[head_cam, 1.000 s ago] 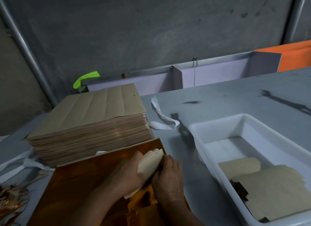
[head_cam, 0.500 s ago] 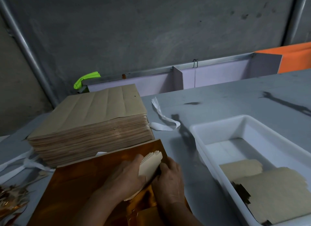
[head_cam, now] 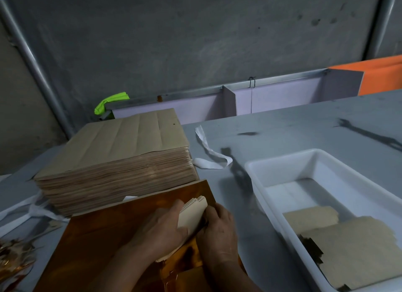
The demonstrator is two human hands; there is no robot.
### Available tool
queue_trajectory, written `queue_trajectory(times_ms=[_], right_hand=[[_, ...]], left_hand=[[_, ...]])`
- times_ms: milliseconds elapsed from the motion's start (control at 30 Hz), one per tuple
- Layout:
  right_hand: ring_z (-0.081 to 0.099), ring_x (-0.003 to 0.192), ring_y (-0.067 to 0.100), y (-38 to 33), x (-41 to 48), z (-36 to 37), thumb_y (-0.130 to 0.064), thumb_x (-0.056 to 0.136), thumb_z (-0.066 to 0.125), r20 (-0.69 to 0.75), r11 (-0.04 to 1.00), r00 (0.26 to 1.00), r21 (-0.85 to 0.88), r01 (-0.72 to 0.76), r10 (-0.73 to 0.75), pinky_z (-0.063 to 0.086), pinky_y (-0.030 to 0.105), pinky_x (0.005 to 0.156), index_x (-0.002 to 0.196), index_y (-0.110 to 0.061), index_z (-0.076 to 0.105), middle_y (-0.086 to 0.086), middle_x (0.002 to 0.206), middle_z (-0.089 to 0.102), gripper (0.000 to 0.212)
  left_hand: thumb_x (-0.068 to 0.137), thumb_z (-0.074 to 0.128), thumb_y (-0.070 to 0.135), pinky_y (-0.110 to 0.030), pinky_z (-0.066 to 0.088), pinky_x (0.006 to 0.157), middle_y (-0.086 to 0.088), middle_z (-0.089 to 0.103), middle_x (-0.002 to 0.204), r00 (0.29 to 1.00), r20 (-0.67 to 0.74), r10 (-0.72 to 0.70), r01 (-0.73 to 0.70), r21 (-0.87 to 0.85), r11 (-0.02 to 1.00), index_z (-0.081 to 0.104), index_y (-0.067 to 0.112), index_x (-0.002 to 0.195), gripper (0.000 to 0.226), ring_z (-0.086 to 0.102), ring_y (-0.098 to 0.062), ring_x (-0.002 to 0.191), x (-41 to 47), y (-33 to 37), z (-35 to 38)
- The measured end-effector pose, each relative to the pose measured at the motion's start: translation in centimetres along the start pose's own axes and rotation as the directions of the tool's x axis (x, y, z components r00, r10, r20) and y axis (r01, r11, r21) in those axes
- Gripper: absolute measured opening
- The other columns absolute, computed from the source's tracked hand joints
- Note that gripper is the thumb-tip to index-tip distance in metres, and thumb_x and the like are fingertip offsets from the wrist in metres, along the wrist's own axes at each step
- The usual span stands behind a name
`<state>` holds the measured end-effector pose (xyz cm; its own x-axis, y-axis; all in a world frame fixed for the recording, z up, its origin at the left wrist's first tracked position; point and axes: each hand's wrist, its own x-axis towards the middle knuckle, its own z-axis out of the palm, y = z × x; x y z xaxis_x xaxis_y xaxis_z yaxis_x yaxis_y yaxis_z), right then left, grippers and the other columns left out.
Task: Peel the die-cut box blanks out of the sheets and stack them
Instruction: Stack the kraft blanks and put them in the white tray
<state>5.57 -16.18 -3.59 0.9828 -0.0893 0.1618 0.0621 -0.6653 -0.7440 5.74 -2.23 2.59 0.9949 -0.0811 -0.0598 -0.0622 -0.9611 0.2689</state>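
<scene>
A small bundle of pale box blanks (head_cam: pixel 192 211) stands tilted on a shiny copper-coloured sheet (head_cam: pixel 104 244) near the table's front edge. My left hand (head_cam: pixel 161 228) grips the bundle from the left with its thumb over the top face. My right hand (head_cam: pixel 217 228) holds it from the right, fingers curled against its edge. Behind the sheet rises a thick stack of brown die-cut sheets (head_cam: pixel 115 159). More brown blanks (head_cam: pixel 348 248) lie in a white tray (head_cam: pixel 282 161) on the right.
A white paper strip (head_cam: pixel 208 154) lies between the brown stack and the tray. Foil scraps (head_cam: pixel 13 261) pile at the lower left. Lilac dividers (head_cam: pixel 228 102) and an orange panel (head_cam: pixel 380 76) line the table's back edge, below a grey wall.
The hands have kept their hold on the bundle and shifted it slightly; the view has moved a little. Nothing was let go or picked up.
</scene>
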Motion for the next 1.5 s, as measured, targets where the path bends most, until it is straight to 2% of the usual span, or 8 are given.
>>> queue_trajectory(times_ms=[167, 367, 867, 967, 1100, 1233, 1333, 1500], right_hand=[[0.028, 0.138, 0.013, 0.1, 0.1, 0.1, -0.019, 0.091, 0.049, 0.009, 1.000, 1.000, 0.008, -0.020, 0.020, 0.032, 0.024, 0.109, 0.130, -0.027, 0.054, -0.009, 0.146, 0.040, 0.040], [0.035, 0.131, 0.010, -0.1, 0.1, 0.1, -0.019, 0.092, 0.051, -0.036, 0.991, 0.999, 0.131, -0.018, 0.023, 0.036, 0.029, 0.109, 0.142, -0.039, 0.034, -0.015, 0.141, 0.043, 0.057], [0.036, 0.129, 0.013, 0.0, 0.0, 0.1, -0.019, 0.090, 0.051, -0.015, 0.994, 1.000, 0.111, 0.022, -0.020, 0.039, 0.032, 0.111, 0.142, -0.040, 0.036, -0.010, 0.142, 0.043, 0.058], [0.036, 0.125, 0.012, -0.1, -0.1, 0.0, -0.016, 0.087, 0.049, -0.029, 0.996, 0.999, 0.083, 0.040, -0.038, 0.040, 0.029, 0.106, 0.141, -0.039, 0.039, -0.010, 0.138, 0.045, 0.059], [0.038, 0.123, 0.012, -0.1, -0.2, 0.0, -0.016, 0.089, 0.049, -0.031, 0.996, 0.999, 0.085, 0.037, -0.034, 0.040, 0.028, 0.105, 0.140, -0.038, 0.041, -0.010, 0.136, 0.046, 0.056], [0.037, 0.123, 0.011, 0.0, 0.1, -0.2, -0.014, 0.089, 0.050, -0.014, 0.994, 1.000, 0.108, 0.008, -0.007, 0.037, 0.026, 0.106, 0.141, -0.034, 0.039, -0.010, 0.136, 0.045, 0.056], [0.038, 0.123, 0.009, -0.1, 0.0, -0.3, -0.017, 0.094, 0.048, -0.033, 0.991, 0.999, 0.133, -0.005, 0.010, 0.035, 0.025, 0.108, 0.139, -0.032, 0.039, -0.011, 0.134, 0.046, 0.049], [0.043, 0.124, 0.009, -0.3, -0.1, -0.4, -0.020, 0.099, 0.042, -0.089, 0.985, 0.996, 0.169, 0.025, -0.010, 0.038, 0.025, 0.105, 0.137, -0.027, 0.044, -0.011, 0.129, 0.051, 0.039]], left_hand=[[0.086, 0.062, 0.047, -0.019, 0.040, 0.058, 0.009, 0.056, 0.116, 1.000, 0.001, 0.003, -0.003, 0.003, 1.000, 0.035, 0.043, 0.121, 0.045, 0.055, -0.010, 0.091, -0.1, 0.0, -0.1], [0.085, 0.063, 0.048, -0.016, 0.038, 0.055, 0.012, 0.055, 0.112, 0.999, 0.008, 0.033, -0.033, 0.003, 0.999, 0.035, 0.043, 0.122, 0.046, 0.052, -0.005, 0.085, -0.1, -0.1, -0.3], [0.083, 0.061, 0.052, -0.013, 0.031, 0.050, 0.014, 0.056, 0.107, 0.997, 0.001, 0.073, -0.073, 0.059, 0.996, 0.035, 0.044, 0.116, 0.042, 0.049, -0.006, 0.076, -0.5, -0.2, -0.8], [0.086, 0.059, 0.048, -0.014, 0.031, 0.048, 0.014, 0.048, 0.095, 0.998, 0.011, 0.067, -0.068, 0.081, 0.994, 0.033, 0.044, 0.115, 0.039, 0.047, -0.006, 0.069, -0.6, -0.2, -0.7], [0.087, 0.060, 0.036, -0.014, 0.038, 0.047, 0.012, 0.053, 0.099, 0.997, 0.058, 0.058, -0.060, 0.042, 0.997, 0.033, 0.042, 0.121, 0.044, 0.054, -0.009, 0.072, -0.5, -0.3, -0.7], [0.089, 0.060, 0.031, -0.015, 0.043, 0.051, 0.012, 0.055, 0.093, 0.995, 0.095, 0.026, -0.018, -0.079, 0.997, 0.037, 0.040, 0.127, 0.045, 0.060, -0.007, 0.075, -0.2, -0.7, -1.5], [0.088, 0.065, 0.029, -0.033, 0.056, 0.078, 0.011, 0.064, 0.107, 0.994, 0.109, 0.002, 0.035, -0.331, 0.943, 0.049, 0.035, 0.120, 0.036, 0.063, -0.006, 0.094, 0.0, -1.2, -2.7], [0.085, 0.070, 0.018, -0.045, 0.054, 0.088, 0.004, 0.073, 0.105, 0.993, 0.103, -0.061, 0.119, -0.768, 0.629, 0.058, 0.031, 0.118, 0.037, 0.069, -0.016, 0.097, -1.0, -1.7, -2.7]])
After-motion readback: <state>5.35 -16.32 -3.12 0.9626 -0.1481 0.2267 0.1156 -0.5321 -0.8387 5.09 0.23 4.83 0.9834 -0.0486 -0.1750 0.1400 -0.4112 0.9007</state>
